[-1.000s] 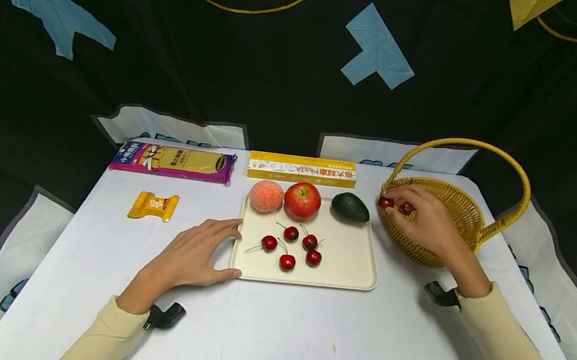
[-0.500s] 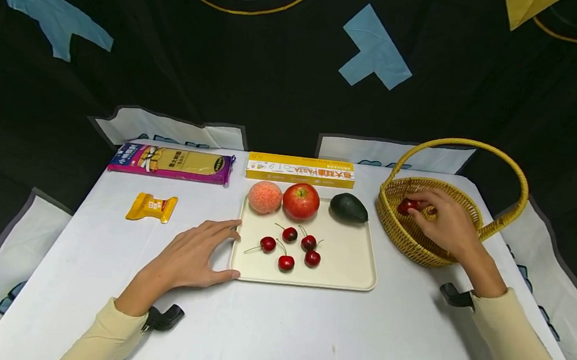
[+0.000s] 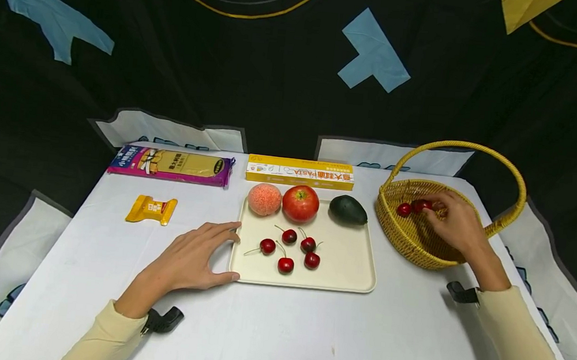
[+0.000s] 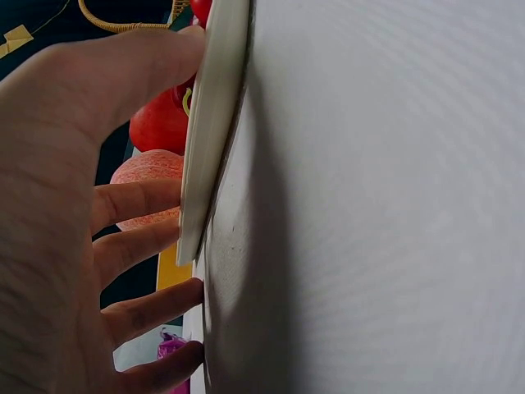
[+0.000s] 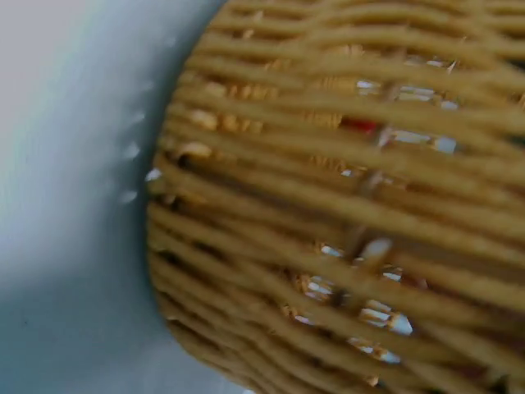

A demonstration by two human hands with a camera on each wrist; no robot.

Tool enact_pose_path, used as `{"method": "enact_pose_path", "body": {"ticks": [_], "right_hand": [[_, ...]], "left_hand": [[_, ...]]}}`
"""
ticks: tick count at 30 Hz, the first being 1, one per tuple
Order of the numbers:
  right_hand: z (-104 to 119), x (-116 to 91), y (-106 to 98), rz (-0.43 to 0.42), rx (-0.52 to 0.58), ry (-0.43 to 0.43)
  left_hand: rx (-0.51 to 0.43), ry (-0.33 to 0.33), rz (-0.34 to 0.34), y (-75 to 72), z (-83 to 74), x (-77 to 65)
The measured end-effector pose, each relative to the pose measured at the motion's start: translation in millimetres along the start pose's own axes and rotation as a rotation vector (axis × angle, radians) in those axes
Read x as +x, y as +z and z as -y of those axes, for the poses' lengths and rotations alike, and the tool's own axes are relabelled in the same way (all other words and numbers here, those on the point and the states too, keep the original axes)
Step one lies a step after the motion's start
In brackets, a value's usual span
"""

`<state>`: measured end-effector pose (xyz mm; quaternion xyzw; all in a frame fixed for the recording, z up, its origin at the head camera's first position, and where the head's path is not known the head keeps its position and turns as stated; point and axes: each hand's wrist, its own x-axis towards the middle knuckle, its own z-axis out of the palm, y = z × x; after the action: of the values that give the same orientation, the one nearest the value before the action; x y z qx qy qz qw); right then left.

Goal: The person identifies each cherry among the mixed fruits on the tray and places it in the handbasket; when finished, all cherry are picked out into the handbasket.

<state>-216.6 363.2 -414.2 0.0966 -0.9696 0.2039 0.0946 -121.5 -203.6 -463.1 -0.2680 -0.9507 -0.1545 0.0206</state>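
Right hand: at the basket [image 3: 401, 246], the right hand [image 3: 453, 222] had its thumb and fingertips curled in a pinch on one cherry, the near sides of the fingers partly hidden from the head view.
Pinched cherry: the pinched cherry [image 3: 423, 205] sat at the very ends of those fingers, at 9 o'clock from the knuckles and within the basket's rim; whether it touched the bottom could not be told.
Second cherry: the second cherry [image 3: 403, 209] lay just beyond the fingertips, between 8 and 9 o'clock from the pinched one, also within the rim.
Right wrist view: blurred wicker filled most of it, with a speck of red behind the weave; which cherry that was could not be told.
Basket: it stood near 3 o'clock from the tray [image 3: 348, 267], its handle [image 3: 469, 145] arching above.
Left hand: the left hand [image 3: 192, 257] rested at the tray's 9 o'clock side, fingers spread and grasping nothing; the thumb and two fingertips touched the edge, while the other two reached past the corner.
Five cherries: the five cherries [image 3: 285, 265] lay on the tray, stems on, well apart from the right fingers and near 3 o'clock from the left fingertips.
Other fruit: a pink fruit [image 3: 264, 199] sat at the tray's 10 o'clock, an apple [image 3: 300, 203] at 12, an avocado [image 3: 348, 209] between 1 and 2.
Packages: a yellow box [image 3: 300, 172] lay beyond the apple.
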Motion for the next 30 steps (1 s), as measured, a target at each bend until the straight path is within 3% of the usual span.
{"method": "enact_pose_path", "body": {"ticks": [14, 30], "right_hand": [[-17, 8, 5, 0.057, 0.004, 0.118], [-22, 19, 11, 0.158, -0.006, 0.104]], "left_hand": [[-0.008, -0.025, 0.036, -0.9, -0.2, 0.3], [0.000, -0.022, 0.034, -1.2, 0.0, -0.1]]}}
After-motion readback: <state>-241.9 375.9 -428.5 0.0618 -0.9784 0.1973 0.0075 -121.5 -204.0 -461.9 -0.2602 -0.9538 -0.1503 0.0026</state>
